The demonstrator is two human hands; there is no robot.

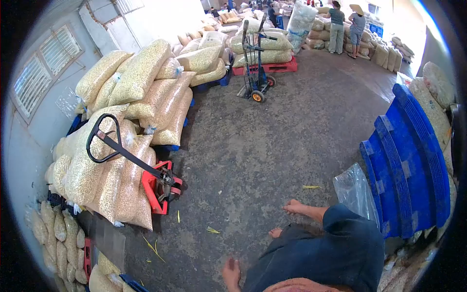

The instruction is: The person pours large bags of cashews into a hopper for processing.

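My right hand [293, 207] hangs over the dark concrete floor [238, 146], right of centre, with its fingers slightly apart and nothing visible in them. Lower and further left, near the bottom edge, my left hand [231, 273] is also over the floor, its fingers loosely parted and apparently empty. Neither hand touches an object. Between them, part of a bare foot [276, 232] shows beside the dark clothing [316, 258]. A clear plastic sheet [357, 190] lies to the right of my right hand.
At left, a red pallet jack [158, 187] stands by filled sacks [97, 175]. Blue pallets [408, 165] stand at right. A hand truck [255, 68] is ahead near stacked sacks [267, 46]. Two people [336, 29] stand at the back. Yellow scraps [213, 229] lie on the floor.
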